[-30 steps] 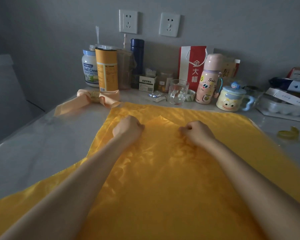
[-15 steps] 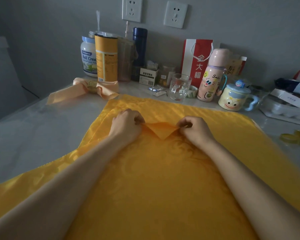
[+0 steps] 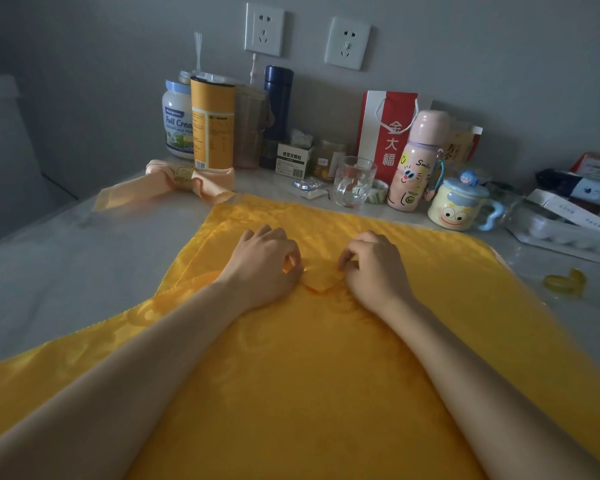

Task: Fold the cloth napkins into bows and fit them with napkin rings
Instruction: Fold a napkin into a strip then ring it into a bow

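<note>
A large yellow cloth napkin [image 3: 326,358] lies spread over the table, with a small triangular corner [image 3: 321,278] folded in at its middle. My left hand [image 3: 264,261] pinches the left edge of that corner between thumb and fingers. My right hand [image 3: 374,265] pinches its right edge. A peach napkin [image 3: 153,188] folded into a bow lies at the back left with a gold ring [image 3: 182,176] around its middle. A yellow napkin ring [image 3: 565,282] lies on the table at the right.
Along the wall stand a milk powder tub [image 3: 177,123], an orange canister [image 3: 212,126], a dark flask [image 3: 278,109], a glass [image 3: 354,181], a red bag [image 3: 385,133], a pink bottle [image 3: 416,161] and a face mug [image 3: 458,206]. Boxes [image 3: 568,213] crowd the right.
My hands drew the folded corner toward me over the napkin. They now sit closer together, and the triangle between them looks smaller.
</note>
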